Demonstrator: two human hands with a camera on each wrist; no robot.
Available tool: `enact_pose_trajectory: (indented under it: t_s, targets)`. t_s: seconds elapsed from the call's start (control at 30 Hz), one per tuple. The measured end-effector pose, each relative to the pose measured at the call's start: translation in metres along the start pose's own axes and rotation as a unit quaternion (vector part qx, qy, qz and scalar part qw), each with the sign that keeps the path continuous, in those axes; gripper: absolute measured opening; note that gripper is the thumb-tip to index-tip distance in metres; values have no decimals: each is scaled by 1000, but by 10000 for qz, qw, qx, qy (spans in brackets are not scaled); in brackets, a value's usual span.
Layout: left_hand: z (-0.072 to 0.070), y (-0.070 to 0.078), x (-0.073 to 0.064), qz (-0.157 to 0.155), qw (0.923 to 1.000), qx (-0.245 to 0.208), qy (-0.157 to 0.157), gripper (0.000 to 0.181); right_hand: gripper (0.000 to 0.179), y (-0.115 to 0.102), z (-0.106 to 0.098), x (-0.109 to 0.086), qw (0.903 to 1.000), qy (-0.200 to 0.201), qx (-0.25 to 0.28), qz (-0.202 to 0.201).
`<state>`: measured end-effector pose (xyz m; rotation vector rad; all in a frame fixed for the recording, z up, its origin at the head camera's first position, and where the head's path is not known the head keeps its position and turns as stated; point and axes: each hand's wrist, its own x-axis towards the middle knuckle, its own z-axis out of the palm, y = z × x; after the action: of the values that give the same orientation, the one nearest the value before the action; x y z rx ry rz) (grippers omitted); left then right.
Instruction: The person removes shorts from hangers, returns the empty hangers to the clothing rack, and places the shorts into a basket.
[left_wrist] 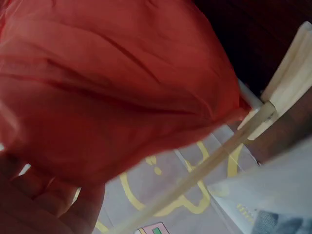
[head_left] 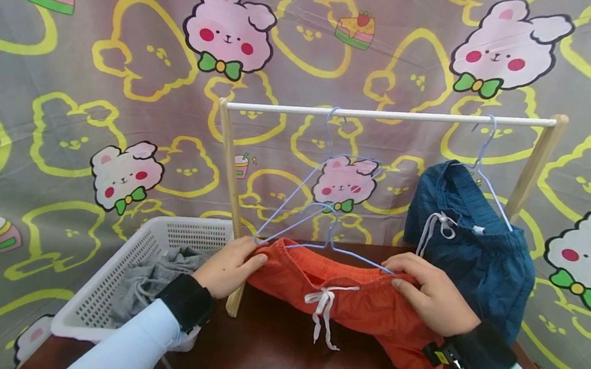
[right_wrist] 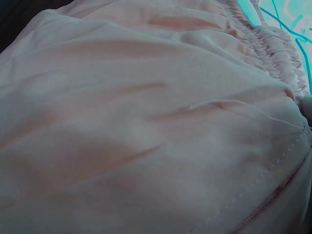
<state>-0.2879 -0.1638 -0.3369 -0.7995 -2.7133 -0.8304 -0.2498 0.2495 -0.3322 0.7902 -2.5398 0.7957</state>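
Shorts [head_left: 352,315], orange, are positioned over the table [head_left: 260,351]; left hand [head_left: 227,266] and right hand [head_left: 431,290] each pinch one waistband end. Blue hanger [head_left: 329,243] spans the waistband opening. At left, white basket [head_left: 74,297] contains grey cloth [head_left: 147,283]. Beyond, rack [head_left: 396,116] supports a second hanger [head_left: 292,198] and blue shorts [head_left: 483,265] before patterned curtain [head_left: 150,31].

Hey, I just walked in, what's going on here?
A person's left hand and right hand grip orange-red cloth shorts with a white drawstring by the waistband, where a thin light-blue hanger sits. Dark-blue cloth shorts hang from a white rod at right; a bare light-blue hanger hangs left of them. Grey cloth lies in a white perforated plastic basket.
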Motion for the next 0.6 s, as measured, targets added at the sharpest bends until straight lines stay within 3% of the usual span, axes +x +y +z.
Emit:
enact_pose_trajectory:
  t_s: [0.2, 0.4, 0.6]
  targets:
    - [12, 9, 1, 197, 9998, -22, -66, 25, 26, -1, 1, -4, 9997, 62, 153, -184]
    - [18, 21, -3, 290, 9988, 312, 240, 20, 27, -2, 2, -7, 9998, 84, 156, -123]
    - [16, 34, -1, 348, 9962, 697, 386, 21, 30, -7, 2, -7, 9994, 211, 196, -169]
